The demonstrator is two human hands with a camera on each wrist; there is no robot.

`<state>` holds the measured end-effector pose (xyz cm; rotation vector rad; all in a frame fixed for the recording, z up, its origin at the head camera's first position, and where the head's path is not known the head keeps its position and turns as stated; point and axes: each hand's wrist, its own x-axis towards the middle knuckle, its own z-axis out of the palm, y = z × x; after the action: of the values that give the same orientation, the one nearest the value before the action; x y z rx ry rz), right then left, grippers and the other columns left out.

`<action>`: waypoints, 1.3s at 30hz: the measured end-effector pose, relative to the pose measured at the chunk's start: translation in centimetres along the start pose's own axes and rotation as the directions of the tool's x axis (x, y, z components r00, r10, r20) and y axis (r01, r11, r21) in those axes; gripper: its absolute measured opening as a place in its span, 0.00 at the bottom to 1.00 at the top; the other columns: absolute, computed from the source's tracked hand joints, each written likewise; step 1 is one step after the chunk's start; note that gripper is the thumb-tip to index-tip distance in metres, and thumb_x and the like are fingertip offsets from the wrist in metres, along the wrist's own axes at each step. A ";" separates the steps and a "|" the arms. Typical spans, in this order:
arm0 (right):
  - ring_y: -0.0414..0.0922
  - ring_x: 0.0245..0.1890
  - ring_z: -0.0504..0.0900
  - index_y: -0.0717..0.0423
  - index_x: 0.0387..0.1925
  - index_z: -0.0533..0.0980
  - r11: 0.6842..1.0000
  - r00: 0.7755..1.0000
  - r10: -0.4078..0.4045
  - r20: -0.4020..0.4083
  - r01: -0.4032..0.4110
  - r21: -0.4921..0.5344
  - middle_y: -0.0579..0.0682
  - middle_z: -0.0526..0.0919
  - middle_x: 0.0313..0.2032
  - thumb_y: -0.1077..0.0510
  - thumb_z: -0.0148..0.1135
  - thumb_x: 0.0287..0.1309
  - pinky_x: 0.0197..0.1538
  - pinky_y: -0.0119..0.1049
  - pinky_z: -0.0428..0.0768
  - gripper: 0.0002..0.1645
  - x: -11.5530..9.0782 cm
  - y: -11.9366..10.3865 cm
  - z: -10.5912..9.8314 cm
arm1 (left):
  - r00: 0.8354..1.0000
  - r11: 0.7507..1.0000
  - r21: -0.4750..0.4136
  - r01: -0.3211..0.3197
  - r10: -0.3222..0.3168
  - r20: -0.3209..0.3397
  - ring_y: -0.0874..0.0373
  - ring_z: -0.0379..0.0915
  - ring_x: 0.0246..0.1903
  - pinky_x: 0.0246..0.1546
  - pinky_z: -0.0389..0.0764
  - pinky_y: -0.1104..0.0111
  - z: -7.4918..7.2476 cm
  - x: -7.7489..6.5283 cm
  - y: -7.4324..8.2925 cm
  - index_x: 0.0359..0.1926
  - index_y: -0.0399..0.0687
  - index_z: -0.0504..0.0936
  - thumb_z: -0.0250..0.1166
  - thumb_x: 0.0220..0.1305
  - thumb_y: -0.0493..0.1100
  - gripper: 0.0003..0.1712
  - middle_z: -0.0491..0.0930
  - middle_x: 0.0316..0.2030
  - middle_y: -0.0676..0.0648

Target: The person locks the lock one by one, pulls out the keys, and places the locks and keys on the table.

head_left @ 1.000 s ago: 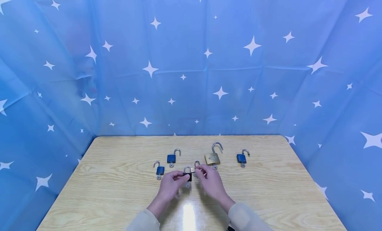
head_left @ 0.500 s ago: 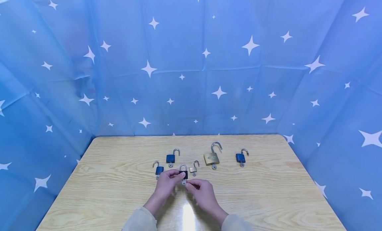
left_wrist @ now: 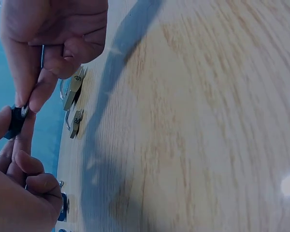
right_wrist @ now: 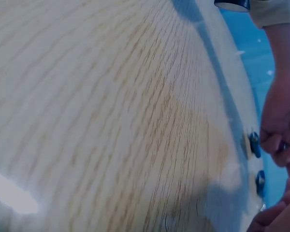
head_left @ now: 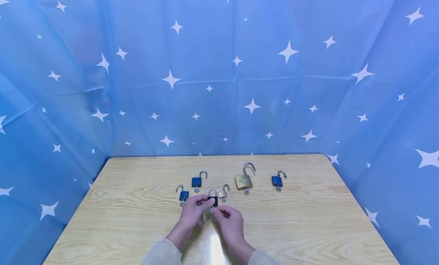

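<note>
A small black padlock (head_left: 215, 202) is held upright by its body between the thumb and fingers of my left hand (head_left: 190, 211). Its silver shackle points away, both legs appearing to meet the body. At its near end my right hand (head_left: 231, 224) pinches the key (head_left: 212, 209), mostly hidden by the fingertips. The left wrist view shows those fingertips against the padlock's underside, and a thin metal rod (left_wrist: 42, 57) tucked within the right hand's curled fingers. Just beyond the hands lies a small brass padlock (head_left: 223, 195) with its shackle swung open.
Blue padlocks with raised shackles lie at left (head_left: 184, 195), behind the hands (head_left: 196, 182) and at right (head_left: 277, 181). A large brass padlock (head_left: 244, 182) lies between. Keys stick out of them. A starry blue curtain (head_left: 219, 105) surrounds the wooden table (head_left: 308, 219).
My right hand has moved from the padlock's right side, where it held a thin dark piece, down to the key at the near end. The left hand keeps its hold, nearly still.
</note>
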<state>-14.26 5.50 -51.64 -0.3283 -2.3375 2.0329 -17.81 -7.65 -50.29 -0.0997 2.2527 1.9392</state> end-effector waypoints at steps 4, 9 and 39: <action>0.41 0.31 0.79 0.56 0.35 0.82 1.000 0.999 -0.010 -0.037 0.010 -0.003 0.49 0.84 0.30 0.54 0.67 0.55 0.35 0.31 0.77 0.10 0.0 0.0 0.2 | 1.000 1.000 -0.008 -0.002 0.002 -0.006 0.55 0.78 0.40 0.49 0.75 0.57 0.2 0.3 -0.6 0.46 0.39 0.81 0.69 0.57 0.53 0.24 0.84 0.38 0.44; 0.41 0.30 0.78 0.56 0.34 0.82 1.000 0.999 0.001 -0.051 0.000 0.007 0.49 0.84 0.29 0.54 0.68 0.54 0.34 0.31 0.77 0.09 -0.1 0.2 0.4 | 1.000 1.000 0.000 0.004 -0.004 -0.015 0.55 0.78 0.39 0.49 0.75 0.56 0.3 0.1 -0.6 0.46 0.40 0.81 0.69 0.56 0.53 0.24 0.84 0.38 0.45; 0.39 0.25 0.72 0.59 0.33 0.78 1.000 0.997 0.030 0.068 -0.029 -0.008 0.45 0.77 0.24 0.61 0.65 0.51 0.27 0.29 0.71 0.07 -0.5 0.0 0.2 | 0.999 0.999 0.018 0.045 -0.044 -0.031 0.56 0.74 0.38 0.41 0.75 0.60 0.1 -0.3 -0.8 0.46 0.39 0.81 0.69 0.57 0.54 0.25 0.83 0.37 0.47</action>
<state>-13.80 5.23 -51.57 -0.3001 -2.3930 2.0826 -17.38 -7.67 -51.02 -0.1766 2.2668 1.9073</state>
